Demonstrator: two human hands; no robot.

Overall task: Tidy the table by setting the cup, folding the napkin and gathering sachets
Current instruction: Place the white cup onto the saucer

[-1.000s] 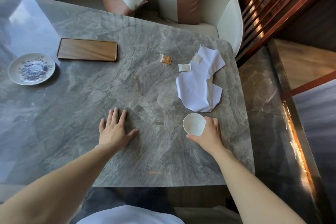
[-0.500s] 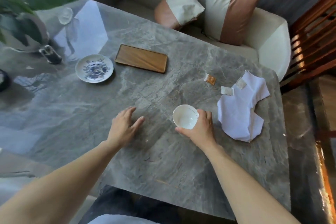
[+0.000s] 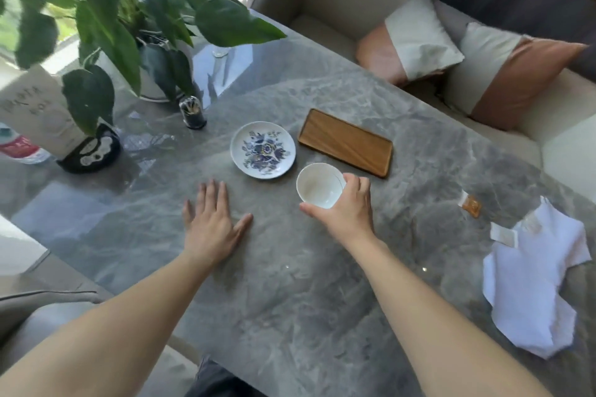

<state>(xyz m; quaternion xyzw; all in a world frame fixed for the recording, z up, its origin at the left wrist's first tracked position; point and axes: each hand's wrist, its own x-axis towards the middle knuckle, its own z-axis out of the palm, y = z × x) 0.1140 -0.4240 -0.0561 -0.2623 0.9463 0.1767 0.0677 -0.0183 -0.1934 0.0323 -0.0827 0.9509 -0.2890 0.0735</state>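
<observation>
My right hand [image 3: 346,213] grips a small white cup [image 3: 317,184] by its side and holds it just right of a blue-flowered saucer [image 3: 263,149]. Flat on the grey marble table [image 3: 290,300], my left hand [image 3: 211,224] rests with fingers spread, below and left of the saucer. A crumpled white napkin [image 3: 532,287] lies at the right edge. On its upper part are two white sachets [image 3: 503,235] [image 3: 532,225], and an orange sachet [image 3: 471,205] lies on the table just above it.
A wooden tray [image 3: 345,142] sits right of the saucer. At the far left stand a leafy potted plant [image 3: 129,29], a dark pot [image 3: 90,151], a small toothpick jar [image 3: 193,113] and a bottle [image 3: 19,147]. A sofa with cushions [image 3: 419,39] is behind the table.
My right hand has carried the cup leftward from beside the napkin to next to the saucer. The view has swung left, bringing the plant in. My left hand stays flat on the table.
</observation>
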